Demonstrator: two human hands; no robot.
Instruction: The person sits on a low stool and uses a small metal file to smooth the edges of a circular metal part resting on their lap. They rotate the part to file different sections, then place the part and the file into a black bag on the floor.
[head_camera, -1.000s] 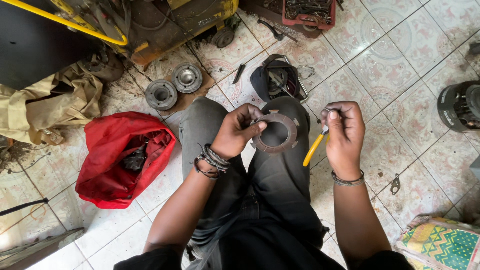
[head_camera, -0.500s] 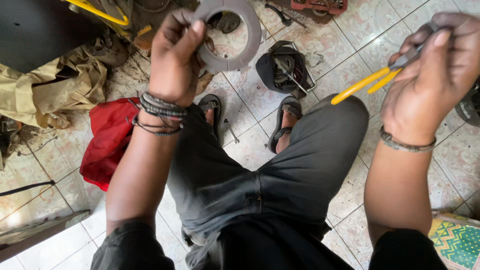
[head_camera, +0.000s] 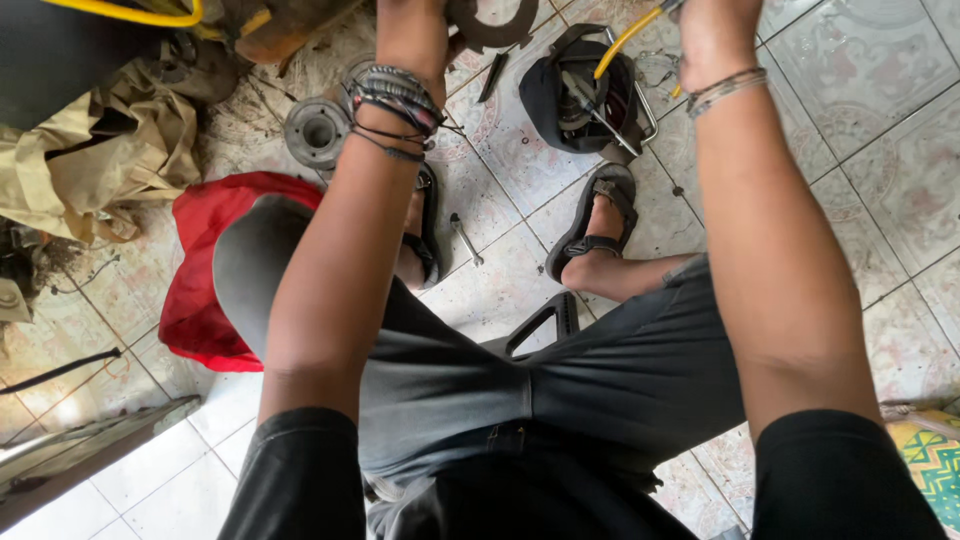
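Both hands were raised far: left hand (head_camera: 412, 30) gripped a metal ring (head_camera: 492, 25), right hand (head_camera: 712, 25) seemed closed on a yellow-handled tool (head_camera: 628, 35), fingers cut off

Your left hand (head_camera: 412, 35) gripped a flat ring (head_camera: 492, 25) of dull, rust-brown metal, rough at the edge. Your right hand (head_camera: 715, 30) held a tool (head_camera: 628, 38) with a glossy yellow plastic handle. Your shorts (head_camera: 560, 390) were matt grey cloth, the sandals (head_camera: 592, 215) black webbing over rubber. The floor tiles (head_camera: 850, 130) looked glazed and smooth, gritty with dirt in places. The red bag (head_camera: 200, 290) was soft, slightly shiny fabric. The flange (head_camera: 316, 130) was bare grey metal, dusty. The wrench (head_camera: 465, 238) was bright steel.
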